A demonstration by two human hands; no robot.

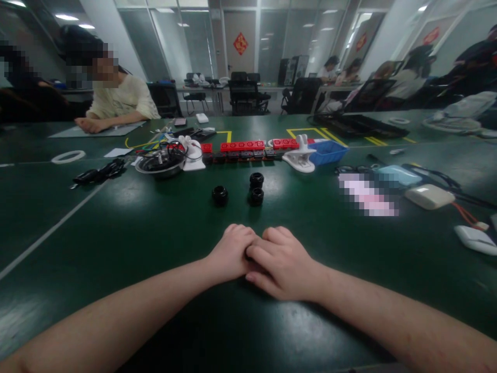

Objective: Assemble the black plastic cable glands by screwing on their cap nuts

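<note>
My left hand point(235, 251) and my right hand point(285, 261) meet above the near middle of the green table point(163, 228). The fingers of both are curled and closed, and the right fingertips press against the left hand. A small dark patch shows in the gap between them; what it belongs to is hidden. Beyond my hands are three small, shiny black ring-shaped pieces. One black piece point(219, 195) is by itself on the left. Of the two on the right, a nearer piece point(257, 196) stands just in front of a farther piece point(256, 180).
Across the back run a metal bowl point(161, 168) of dark items, red blocks point(243, 146), a white clip stand point(303, 160) and a blue basket point(330, 153). Cables and a cream-coloured box point(429, 197) lie to the right. A person point(120, 98) sits opposite, at the left.
</note>
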